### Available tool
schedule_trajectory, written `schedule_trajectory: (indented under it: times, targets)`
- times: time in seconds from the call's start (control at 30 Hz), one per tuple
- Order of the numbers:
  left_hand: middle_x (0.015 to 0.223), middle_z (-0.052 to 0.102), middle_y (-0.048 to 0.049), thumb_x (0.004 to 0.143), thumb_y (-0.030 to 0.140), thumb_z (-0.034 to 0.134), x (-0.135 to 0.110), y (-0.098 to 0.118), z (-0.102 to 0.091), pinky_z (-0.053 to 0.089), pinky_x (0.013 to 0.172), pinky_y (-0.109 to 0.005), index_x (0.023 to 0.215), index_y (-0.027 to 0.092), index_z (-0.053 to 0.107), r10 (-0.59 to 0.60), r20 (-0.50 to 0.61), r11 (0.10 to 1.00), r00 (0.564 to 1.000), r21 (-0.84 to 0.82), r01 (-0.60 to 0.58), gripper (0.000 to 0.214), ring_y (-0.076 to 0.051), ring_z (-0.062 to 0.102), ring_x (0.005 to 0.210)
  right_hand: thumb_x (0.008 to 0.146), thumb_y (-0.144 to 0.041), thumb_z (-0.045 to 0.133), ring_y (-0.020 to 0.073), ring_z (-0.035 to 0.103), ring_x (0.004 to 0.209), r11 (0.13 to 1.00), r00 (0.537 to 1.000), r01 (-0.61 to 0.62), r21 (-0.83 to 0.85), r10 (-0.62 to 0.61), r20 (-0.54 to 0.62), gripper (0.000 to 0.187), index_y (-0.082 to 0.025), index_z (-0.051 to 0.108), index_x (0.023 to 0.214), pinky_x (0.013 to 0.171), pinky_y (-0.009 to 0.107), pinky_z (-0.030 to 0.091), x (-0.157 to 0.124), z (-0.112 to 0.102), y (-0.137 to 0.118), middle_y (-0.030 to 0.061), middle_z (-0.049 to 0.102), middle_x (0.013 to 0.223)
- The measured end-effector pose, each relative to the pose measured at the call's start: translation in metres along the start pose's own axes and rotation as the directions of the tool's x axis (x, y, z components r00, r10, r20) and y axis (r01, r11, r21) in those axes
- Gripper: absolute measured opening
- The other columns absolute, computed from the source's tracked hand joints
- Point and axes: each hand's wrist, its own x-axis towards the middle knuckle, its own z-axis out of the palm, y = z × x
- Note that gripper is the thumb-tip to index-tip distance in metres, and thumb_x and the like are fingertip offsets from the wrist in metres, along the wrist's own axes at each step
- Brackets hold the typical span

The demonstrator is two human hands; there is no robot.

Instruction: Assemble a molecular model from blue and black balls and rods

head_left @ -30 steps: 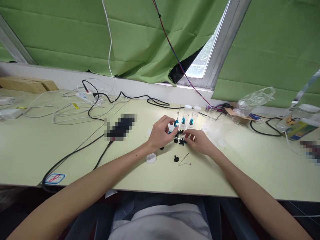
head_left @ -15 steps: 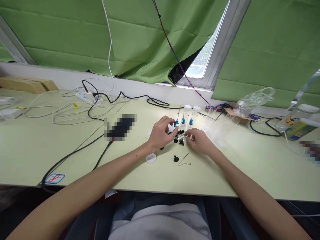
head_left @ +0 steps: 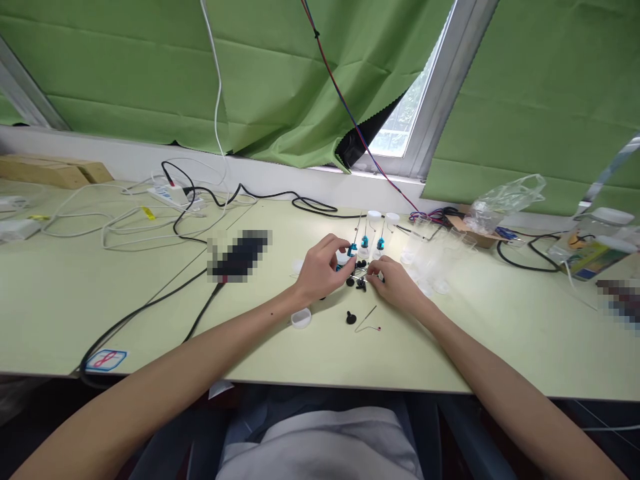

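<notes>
My left hand (head_left: 324,268) pinches a small blue plastic part (head_left: 353,250) with a thin metal rod rising from it. Just to the right, my right hand (head_left: 393,280) has its thumb and forefinger pressed together over a heap of small black parts (head_left: 361,283) and thin wires; whatever lies in those fingertips is too small to make out. Two similar blue pieces with rods (head_left: 381,244) stand behind the hands, beside white-capped clear tubes (head_left: 373,219). Nearer me lie a black round-headed piece (head_left: 351,319) and a bent wire with a pink tip (head_left: 369,327).
A white cap (head_left: 301,318) lies near my left wrist. Clear plastic pieces (head_left: 430,273) spread to the right, before a cardboard box (head_left: 475,230) with a plastic bag. Black cable (head_left: 145,303) and a power strip (head_left: 173,195) occupy the left. A jar (head_left: 595,243) stands far right.
My right hand has shifted slightly left, its fingertips closer to the small parts near the left hand. The left hand keeps its pinch on the blue part. The view has moved very slightly.
</notes>
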Motion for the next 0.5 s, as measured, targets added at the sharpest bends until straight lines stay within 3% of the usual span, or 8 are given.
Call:
schedule_trajectory:
  times: [0.5]
  targets:
    - [0.084, 0.059, 0.0000, 0.084, 0.021, 0.064, -0.0008, 0.0009, 0.0008, 0.040, 0.049, -0.023, 0.093, 0.020, 0.059, 0.023, 0.013, 1.000, 1.000, 0.005, -0.023, 0.010, -0.006, 0.042, 0.048, 0.093, -0.019, 0.049, 0.0222, 0.055, 0.085, 0.999, 0.999, 0.037, 0.016, -0.037, -0.014, 0.012, -0.018, 0.057, 0.083, 0.075, 0.033, 0.043, -0.0003, 0.0042, 0.0038, 0.0074, 0.057, 0.088]
